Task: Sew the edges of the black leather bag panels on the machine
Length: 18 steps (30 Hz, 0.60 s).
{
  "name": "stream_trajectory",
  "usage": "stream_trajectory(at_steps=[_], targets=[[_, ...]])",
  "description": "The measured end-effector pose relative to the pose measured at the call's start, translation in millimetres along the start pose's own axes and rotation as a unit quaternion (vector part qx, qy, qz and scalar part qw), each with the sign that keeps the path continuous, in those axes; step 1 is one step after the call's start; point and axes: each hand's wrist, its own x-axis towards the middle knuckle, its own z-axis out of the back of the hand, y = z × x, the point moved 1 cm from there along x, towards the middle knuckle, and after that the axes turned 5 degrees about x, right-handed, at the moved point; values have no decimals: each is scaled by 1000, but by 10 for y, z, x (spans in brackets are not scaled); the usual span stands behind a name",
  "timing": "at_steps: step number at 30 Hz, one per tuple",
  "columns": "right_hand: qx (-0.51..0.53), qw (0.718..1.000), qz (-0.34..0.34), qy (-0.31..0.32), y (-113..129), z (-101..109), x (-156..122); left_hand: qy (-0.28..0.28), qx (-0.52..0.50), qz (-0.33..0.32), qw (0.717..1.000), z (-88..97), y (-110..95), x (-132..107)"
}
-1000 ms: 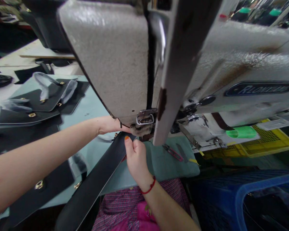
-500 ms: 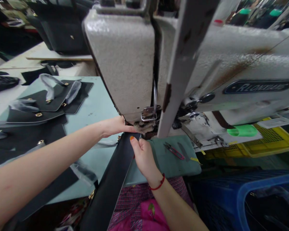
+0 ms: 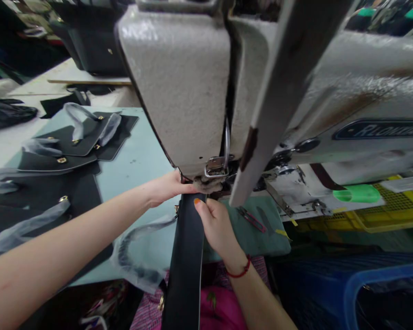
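A long black bag panel [image 3: 186, 261] runs from under the sewing machine head [image 3: 175, 82] down toward my lap. At its right edge my right hand [image 3: 216, 224] grips it, thumb on top and fingers curled underneath. Close to the presser foot area, my left hand [image 3: 170, 187] holds the panel's far left edge with the thumb reaching along it; its other fingers are hidden behind the machine head. A plastic-wrapped handle [image 3: 134, 261] with gold fittings hangs at the panel's left side. The needle itself is hidden.
Several black panels with wrapped handles [image 3: 62, 144] lie on the pale green table [image 3: 137, 151]. Pink thread snips [image 3: 251, 220] rest right of my hand. A grey bar [image 3: 278, 91] slants before the machine. A blue basket [image 3: 347, 284] and a yellow crate [image 3: 375, 224] stand right.
The panel has swung from a slant to nearly straight toward me, and its wrapped handle now shows at the left. Both hands keep their hold near the machine; the view has shifted slightly.
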Motion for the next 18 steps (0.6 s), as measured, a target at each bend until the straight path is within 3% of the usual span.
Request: stream_trajectory(at_steps=[8,18], targets=[[-1,1000,-12,19,-6,28,13,19,-21,21,999,2,79,2],[11,998,-32,53,-20,63,-20,-34,-20,19,999,-64,66,-42]])
